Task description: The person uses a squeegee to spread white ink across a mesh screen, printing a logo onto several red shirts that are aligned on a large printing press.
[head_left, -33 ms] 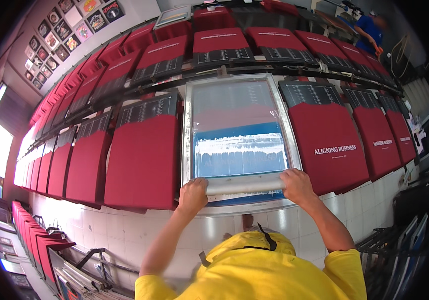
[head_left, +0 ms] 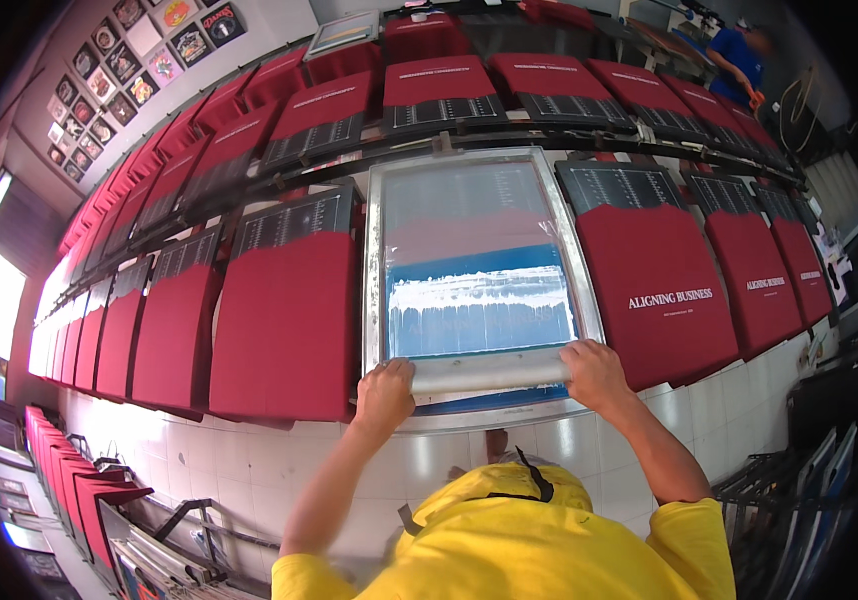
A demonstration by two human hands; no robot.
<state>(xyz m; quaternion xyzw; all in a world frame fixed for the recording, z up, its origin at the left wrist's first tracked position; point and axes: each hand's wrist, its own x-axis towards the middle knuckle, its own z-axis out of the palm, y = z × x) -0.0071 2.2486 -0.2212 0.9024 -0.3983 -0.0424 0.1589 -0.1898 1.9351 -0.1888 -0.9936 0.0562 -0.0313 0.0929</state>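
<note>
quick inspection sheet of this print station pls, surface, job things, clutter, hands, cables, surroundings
surface: long print table lined with red shirts
job's things: metal-framed screen lies over one shirt, white ink on its blue mesh; squeegee at near edge
clutter: nothing seen
grippers: left hand and right hand grip the squeegee ends
cables: nothing seen
surroundings: framed prints on wall, racks on tiled floor, a person in blue far right

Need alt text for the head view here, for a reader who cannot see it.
Both hands, left hand and right hand, grip a squeegee at the near end of a metal-framed printing screen smeared with white ink. Rows of red shirts on boards surround it; another person in blue stands far off.
</note>
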